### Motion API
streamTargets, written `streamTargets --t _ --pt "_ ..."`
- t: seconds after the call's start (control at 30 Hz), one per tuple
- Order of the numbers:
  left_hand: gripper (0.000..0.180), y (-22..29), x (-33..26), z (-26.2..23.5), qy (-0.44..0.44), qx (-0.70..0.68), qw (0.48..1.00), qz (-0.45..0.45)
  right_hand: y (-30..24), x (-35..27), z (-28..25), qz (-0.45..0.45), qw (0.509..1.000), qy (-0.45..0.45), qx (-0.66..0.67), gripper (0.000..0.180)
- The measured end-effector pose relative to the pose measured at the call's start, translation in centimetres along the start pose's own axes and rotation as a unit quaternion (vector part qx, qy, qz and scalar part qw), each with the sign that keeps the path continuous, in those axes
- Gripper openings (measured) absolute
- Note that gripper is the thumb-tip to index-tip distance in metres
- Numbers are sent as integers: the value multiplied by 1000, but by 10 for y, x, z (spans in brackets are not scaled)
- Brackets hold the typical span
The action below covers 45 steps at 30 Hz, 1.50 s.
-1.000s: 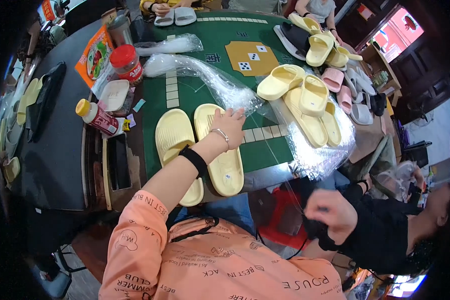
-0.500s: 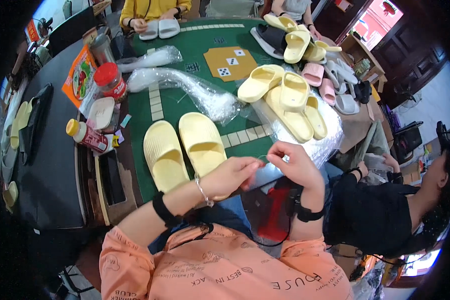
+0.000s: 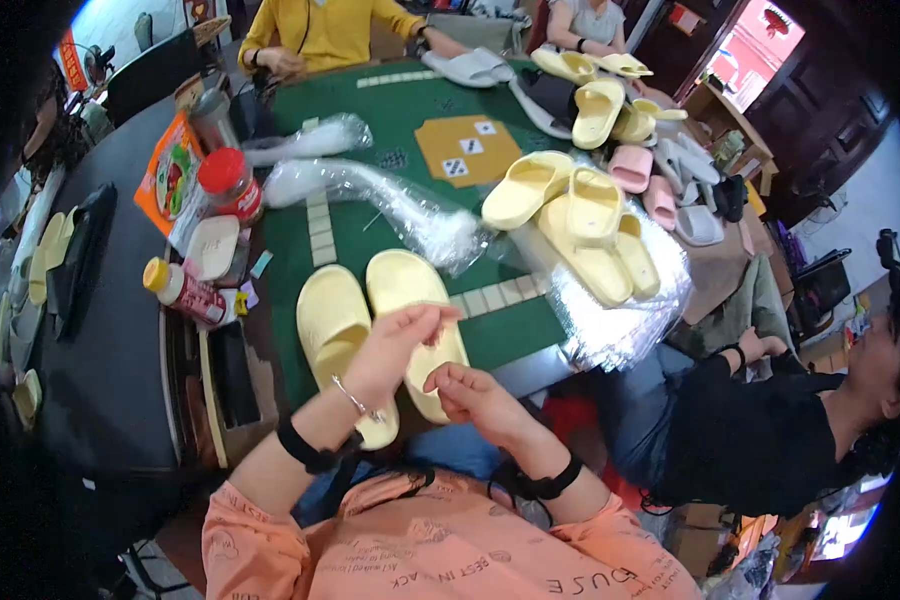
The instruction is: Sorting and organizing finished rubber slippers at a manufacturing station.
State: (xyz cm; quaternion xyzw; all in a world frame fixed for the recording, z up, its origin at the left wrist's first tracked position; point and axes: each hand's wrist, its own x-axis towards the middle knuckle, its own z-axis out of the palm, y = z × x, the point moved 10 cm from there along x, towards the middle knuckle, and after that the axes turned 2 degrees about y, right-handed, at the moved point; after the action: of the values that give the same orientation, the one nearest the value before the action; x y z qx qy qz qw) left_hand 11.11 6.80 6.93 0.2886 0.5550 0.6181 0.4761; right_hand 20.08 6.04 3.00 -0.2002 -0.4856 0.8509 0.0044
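Just in front of me at the near table edge, a pair of pale yellow slippers stands side by side: the left slipper (image 3: 332,308) and the right slipper (image 3: 400,277). Over the right one my left hand (image 3: 395,352) is closed, thumb and fingers pinched together. My right hand (image 3: 478,402) is a little lower and to its right, also pinched, and the two hands are apart. Whatever is between the fingertips is too small to make out. Part of the right slipper is hidden behind my hands.
More yellow slippers (image 3: 592,205) lie on silvery wrap (image 3: 650,300) to the right, with pink slippers (image 3: 631,168) beyond. Clear plastic bags (image 3: 410,212) lie mid-table. Jars (image 3: 228,182) and a bottle (image 3: 182,290) stand at left. People sit across and at right.
Both my hands have moved left, over the right yellow slipper. Across the table, the person in yellow has shifted the grey slippers to the right. The view has tilted slightly.
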Motion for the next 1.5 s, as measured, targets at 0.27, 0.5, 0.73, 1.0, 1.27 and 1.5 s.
streamTargets --t 0.27,0.5,0.73,1.0,1.27,1.5 --pt "27 5 32 -168 233 116 965 -20 65 -9 12 188 980 -61 22 19" --pt "20 -46 52 -192 199 318 924 -71 68 -12 0 205 977 32 55 20" --pt "36 -48 85 -169 113 497 860 -33 57 -8 -16 193 975 71 83 14" --pt "25 -65 75 -215 21 565 815 128 70 103 81 173 965 -49 189 10" --pt "26 -60 81 -171 74 286 954 -50 60 123 40 124 982 5 140 20" --pt "23 -31 61 -196 209 346 915 16 6 17 17 61 972 -89 -208 21"
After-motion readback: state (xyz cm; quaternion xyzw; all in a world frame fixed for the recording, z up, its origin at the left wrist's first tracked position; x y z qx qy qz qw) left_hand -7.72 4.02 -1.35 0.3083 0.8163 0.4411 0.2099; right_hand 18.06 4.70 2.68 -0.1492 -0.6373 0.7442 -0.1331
